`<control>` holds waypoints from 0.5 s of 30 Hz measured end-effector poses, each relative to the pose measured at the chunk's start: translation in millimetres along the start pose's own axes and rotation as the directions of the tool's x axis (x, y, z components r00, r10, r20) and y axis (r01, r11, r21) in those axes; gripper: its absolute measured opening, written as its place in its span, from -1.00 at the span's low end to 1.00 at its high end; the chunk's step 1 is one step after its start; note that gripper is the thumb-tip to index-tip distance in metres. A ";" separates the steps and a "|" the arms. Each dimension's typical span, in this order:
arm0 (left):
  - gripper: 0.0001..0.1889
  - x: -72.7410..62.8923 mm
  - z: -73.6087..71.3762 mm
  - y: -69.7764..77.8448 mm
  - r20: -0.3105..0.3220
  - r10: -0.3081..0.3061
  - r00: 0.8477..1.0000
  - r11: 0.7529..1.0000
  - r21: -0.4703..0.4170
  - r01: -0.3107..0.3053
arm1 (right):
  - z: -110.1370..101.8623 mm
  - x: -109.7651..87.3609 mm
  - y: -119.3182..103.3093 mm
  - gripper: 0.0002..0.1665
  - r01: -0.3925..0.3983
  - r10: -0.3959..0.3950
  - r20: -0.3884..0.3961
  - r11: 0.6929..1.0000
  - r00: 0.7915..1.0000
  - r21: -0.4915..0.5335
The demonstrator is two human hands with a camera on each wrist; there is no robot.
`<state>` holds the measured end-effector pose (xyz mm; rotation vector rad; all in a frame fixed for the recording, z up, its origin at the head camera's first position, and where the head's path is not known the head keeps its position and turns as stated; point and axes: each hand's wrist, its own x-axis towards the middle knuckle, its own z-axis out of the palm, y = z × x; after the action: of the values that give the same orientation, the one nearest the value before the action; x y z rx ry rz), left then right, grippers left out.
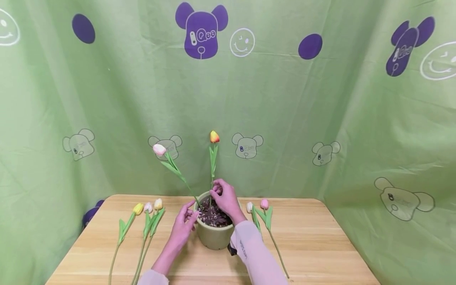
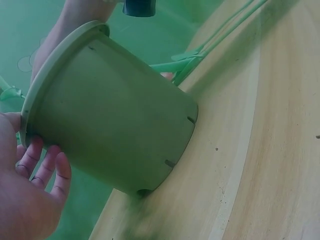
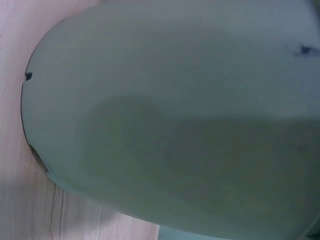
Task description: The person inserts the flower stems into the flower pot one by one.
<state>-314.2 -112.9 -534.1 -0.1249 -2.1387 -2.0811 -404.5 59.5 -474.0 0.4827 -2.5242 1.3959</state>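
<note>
A green plastic flowerpot [image 1: 213,237] full of dark, speckled soil [image 1: 215,218] stands upright on the table. Its rim is held by my left hand [image 1: 184,226], fingers under the lip on the outside and thumb at the edge; the left wrist view shows these fingers [image 2: 49,167] against the pot. Over the soil, my right hand [image 1: 226,201] pinches the lower stem of a red-and-yellow tulip [image 1: 214,137], which stands nearly upright. A pale pink tulip [image 1: 159,149] rises from the soil, leaning left. The pot's side [image 3: 150,100] fills the right wrist view, with that hand out of sight.
Left of the pot, a yellow tulip [image 1: 137,209] and two paler tulips [image 1: 158,204] lie on the wooden table [image 1: 310,245]. A white tulip [image 1: 249,207] and a pink tulip [image 1: 264,204] lie to the right, near my sleeve. Green curtain [image 1: 278,99] surrounds the table.
</note>
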 end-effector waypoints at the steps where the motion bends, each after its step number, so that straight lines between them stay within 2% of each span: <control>1: -0.41 0.2 0.3 -0.2 0.000 0.001 1.000 1.000 -0.001 -0.001 | -0.7 -0.1 -0.1 -0.63 0.000 0.000 -0.002 1.000 1.000 0.007; 9: -0.41 -1.4 2.4 2.4 -0.006 -0.004 1.000 1.000 0.000 0.004 | -6.2 -0.6 -0.7 -0.56 0.000 0.002 -0.035 0.999 0.999 0.055; 15: -0.43 -3.3 4.1 3.5 -0.035 0.011 0.999 1.000 0.029 -0.010 | -24.2 -5.3 -2.4 -0.58 -0.006 0.013 -0.065 0.996 0.998 0.092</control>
<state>-310.6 -108.6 -531.3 -0.0961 -2.1419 -2.0305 -398.0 79.8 -461.2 0.4343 -2.4224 1.5113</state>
